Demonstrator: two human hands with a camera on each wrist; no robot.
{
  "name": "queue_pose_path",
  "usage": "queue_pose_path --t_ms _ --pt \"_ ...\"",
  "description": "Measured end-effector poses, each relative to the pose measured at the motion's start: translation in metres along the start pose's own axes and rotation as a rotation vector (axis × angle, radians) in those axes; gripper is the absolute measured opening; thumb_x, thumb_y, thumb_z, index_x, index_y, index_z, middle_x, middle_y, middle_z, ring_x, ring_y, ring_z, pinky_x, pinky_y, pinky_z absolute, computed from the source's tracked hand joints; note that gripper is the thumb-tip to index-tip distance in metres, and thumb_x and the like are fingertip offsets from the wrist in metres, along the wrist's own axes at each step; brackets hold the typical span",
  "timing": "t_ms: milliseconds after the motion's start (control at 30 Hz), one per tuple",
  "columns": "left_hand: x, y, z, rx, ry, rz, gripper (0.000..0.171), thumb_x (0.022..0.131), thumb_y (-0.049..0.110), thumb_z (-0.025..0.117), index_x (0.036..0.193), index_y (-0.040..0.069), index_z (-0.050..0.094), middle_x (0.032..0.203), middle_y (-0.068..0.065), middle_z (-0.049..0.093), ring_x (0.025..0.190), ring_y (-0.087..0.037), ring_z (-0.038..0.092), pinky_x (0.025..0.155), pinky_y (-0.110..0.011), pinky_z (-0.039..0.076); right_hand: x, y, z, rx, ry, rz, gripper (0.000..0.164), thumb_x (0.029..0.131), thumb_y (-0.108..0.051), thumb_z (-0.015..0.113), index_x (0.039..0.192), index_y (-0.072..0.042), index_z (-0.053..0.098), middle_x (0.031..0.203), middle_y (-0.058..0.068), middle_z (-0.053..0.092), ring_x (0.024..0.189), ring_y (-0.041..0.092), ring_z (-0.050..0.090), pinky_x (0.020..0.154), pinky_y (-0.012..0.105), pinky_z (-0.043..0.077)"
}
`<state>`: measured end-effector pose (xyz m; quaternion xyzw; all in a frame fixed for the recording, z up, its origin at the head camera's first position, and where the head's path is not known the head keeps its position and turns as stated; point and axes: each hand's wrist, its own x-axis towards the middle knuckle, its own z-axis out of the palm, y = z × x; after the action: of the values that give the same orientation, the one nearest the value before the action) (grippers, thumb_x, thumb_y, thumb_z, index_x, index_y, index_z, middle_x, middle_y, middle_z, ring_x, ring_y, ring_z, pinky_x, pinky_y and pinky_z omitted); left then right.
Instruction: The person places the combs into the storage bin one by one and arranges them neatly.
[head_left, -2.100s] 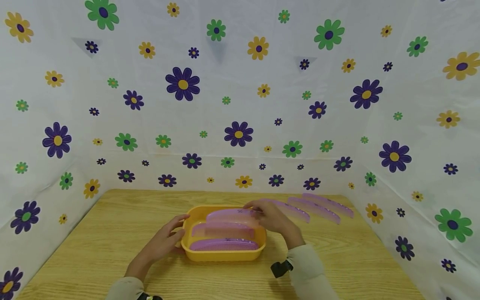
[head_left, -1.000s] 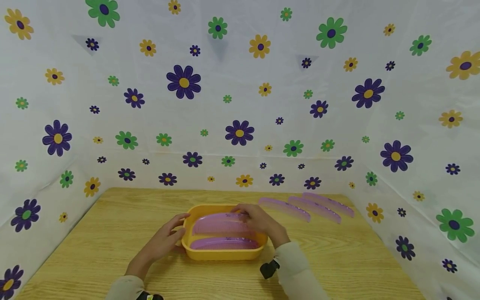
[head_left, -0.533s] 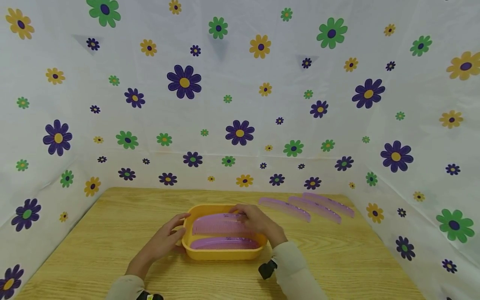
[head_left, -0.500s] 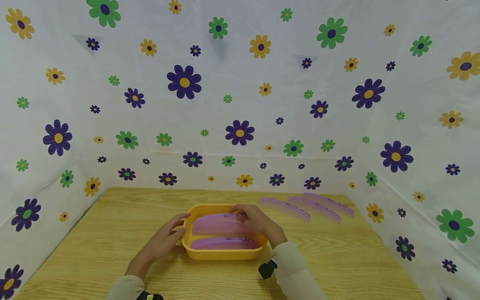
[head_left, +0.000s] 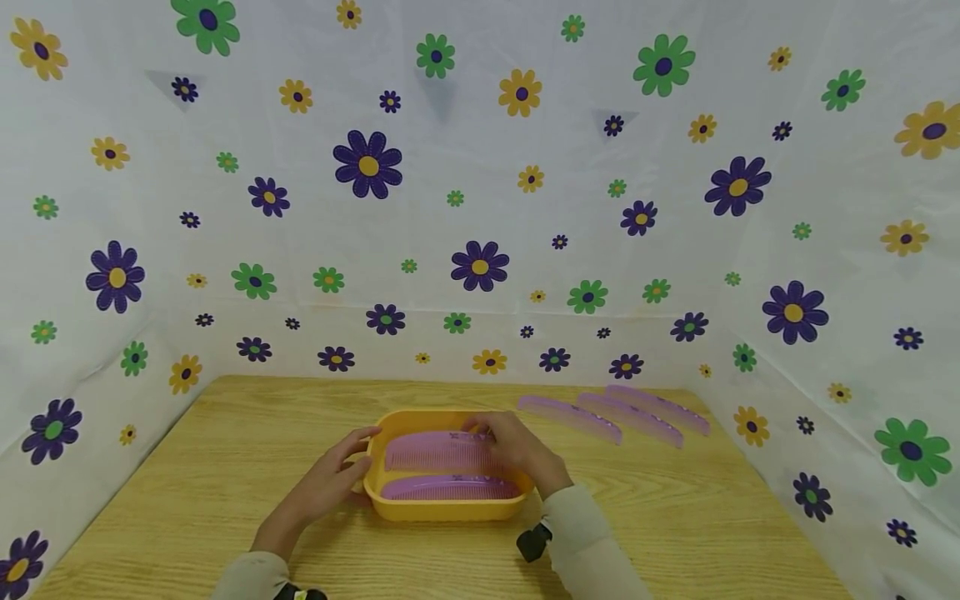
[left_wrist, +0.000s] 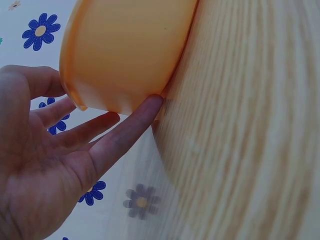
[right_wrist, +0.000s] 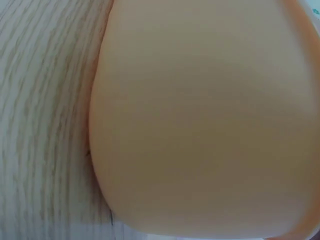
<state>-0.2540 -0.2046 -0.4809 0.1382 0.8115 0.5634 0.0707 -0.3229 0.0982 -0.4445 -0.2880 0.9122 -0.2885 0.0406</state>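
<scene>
A yellow plastic tub [head_left: 450,510] stands on the table in the head view. My left hand [head_left: 330,479] is at its left end. The left wrist view shows one bent digit at the tub's rim and straighter fingers [left_wrist: 125,131] along its outer wall, low by the table. Inside the tub my right hand [head_left: 513,446] pinches the right end of a purple comb [head_left: 435,450], its teeth towards me. The fingertips are partly hidden. Another purple comb [head_left: 446,487] lies along the tub's near side. Only the tub's outer wall [right_wrist: 200,120] fills the right wrist view.
Several purple combs [head_left: 572,417] lie slanted on the wooden table [head_left: 285,417], behind and right of the tub. White flower-printed sheeting [head_left: 450,225] closes the space at the back and both sides.
Over two seconds my right hand has moved left and nearer with the comb inside the tub. In the last half second it has shifted slightly nearer. My left hand has stayed put.
</scene>
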Motion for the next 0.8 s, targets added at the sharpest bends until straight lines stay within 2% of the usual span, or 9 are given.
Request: queue_pose_path --t_ms 67,333,633,800 --pt "-0.0001 0.0002 0.0001 -0.003 0.001 -0.002 0.046 0.103 0.021 0.041 0.147 0.019 0.030 0.149 -0.025 0.030 0.127 -0.050 0.043 0.073 -0.040 0.061 0.0005 0.0010 0.0020 -0.012 -0.003 0.019 0.048 0.082 0.015 0.056 0.115 -0.019 0.065 0.113 0.003 0.065 0.104 0.019 0.059 0.098 0.038 0.052" --pt "-0.0001 0.0008 0.0002 0.001 0.004 -0.010 0.047 0.102 0.021 0.043 0.147 0.018 0.030 0.150 -0.024 0.030 0.128 -0.051 0.042 0.073 -0.040 0.061 0.0020 0.0011 0.0084 -0.104 0.001 0.024 0.047 0.079 0.013 0.061 0.114 -0.020 0.066 0.110 -0.001 0.066 0.100 0.015 0.059 0.098 0.035 0.052" --pt "0.0000 -0.0009 0.0003 -0.016 -0.006 -0.013 0.047 0.102 0.021 0.042 0.147 0.018 0.029 0.150 -0.025 0.029 0.128 -0.051 0.042 0.073 -0.041 0.061 0.0002 -0.0050 0.0090 -0.171 -0.025 0.043 0.036 0.085 0.001 0.064 0.116 -0.017 0.065 0.110 0.000 0.067 0.100 0.016 0.060 0.098 0.036 0.052" --pt "0.0005 -0.0009 0.0000 -0.027 -0.010 -0.015 0.047 0.103 0.021 0.042 0.148 0.017 0.029 0.150 -0.026 0.029 0.128 -0.051 0.042 0.074 -0.041 0.061 -0.0005 -0.0053 0.0084 -0.179 -0.041 0.025 0.029 0.090 -0.005 0.062 0.116 -0.016 0.065 0.110 0.000 0.067 0.099 0.015 0.060 0.096 0.035 0.053"
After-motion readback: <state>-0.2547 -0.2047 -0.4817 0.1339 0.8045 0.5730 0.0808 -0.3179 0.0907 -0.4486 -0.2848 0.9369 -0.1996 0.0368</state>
